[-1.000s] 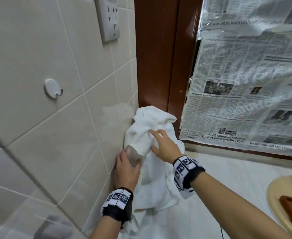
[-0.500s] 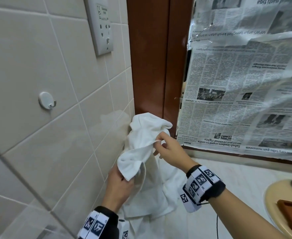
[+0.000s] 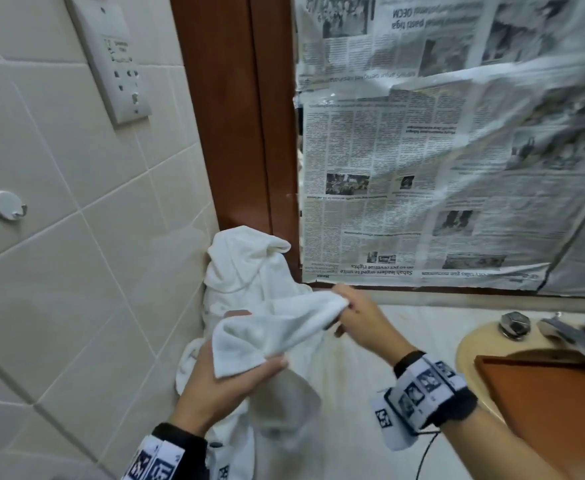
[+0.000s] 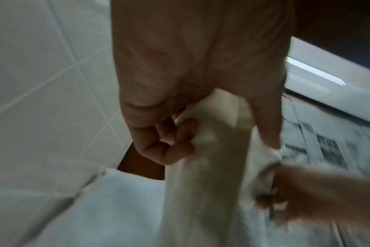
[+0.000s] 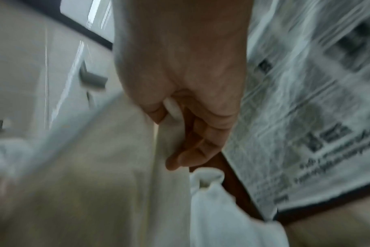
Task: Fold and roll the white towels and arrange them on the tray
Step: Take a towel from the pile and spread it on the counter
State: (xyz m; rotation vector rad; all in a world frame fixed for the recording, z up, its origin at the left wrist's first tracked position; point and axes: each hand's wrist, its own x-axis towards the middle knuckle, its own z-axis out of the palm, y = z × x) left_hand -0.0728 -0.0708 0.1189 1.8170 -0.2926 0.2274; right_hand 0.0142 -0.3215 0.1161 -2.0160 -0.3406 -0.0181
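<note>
The right hand [image 3: 357, 320] pinches one corner of the soft white cotton towel [image 3: 277, 327]; the left hand [image 3: 228, 382] grips the other end at 8 o'clock; the towel's long axis spans between them, above the pale surface [image 3: 370, 403].

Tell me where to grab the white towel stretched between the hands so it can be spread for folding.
Hold the towel by the two ends of its top edge. The left hand grips one bunched end from below and the right hand pinches the other from the right. The rest hangs slack, so sliding out to the corners would likely open it flat.
</note>
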